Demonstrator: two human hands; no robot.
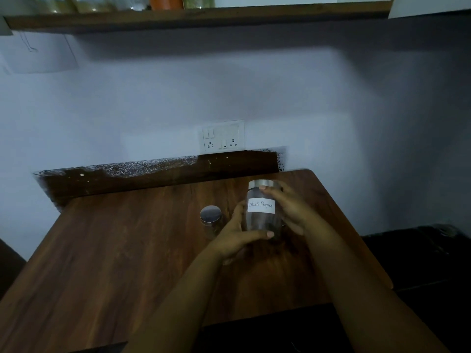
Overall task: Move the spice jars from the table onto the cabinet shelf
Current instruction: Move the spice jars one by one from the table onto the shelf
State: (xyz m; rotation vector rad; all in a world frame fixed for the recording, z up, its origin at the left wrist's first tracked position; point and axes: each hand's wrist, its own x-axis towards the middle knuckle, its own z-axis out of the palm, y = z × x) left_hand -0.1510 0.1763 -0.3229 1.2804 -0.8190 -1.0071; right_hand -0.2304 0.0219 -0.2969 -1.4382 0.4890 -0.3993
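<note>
I see the wooden table (114,238) filling the lower frame, its near edge cut off. At twelve o'clock the cabinet shelf (198,15) holds jars (165,1) cropped to their bases. My left hand (235,240) and right hand (290,207) both grip the "Black Pepper" jar (261,207) at its sides, contents dim. Another jar (211,217) stands at its nine o'clock, mostly lid showing.

Clear "Black Pepper" jar (261,208), steel lid, upright between both hands' fingers (265,234); second steel-lidded jar (211,217) upright on table (114,238), just left of left-hand fingers.
</note>
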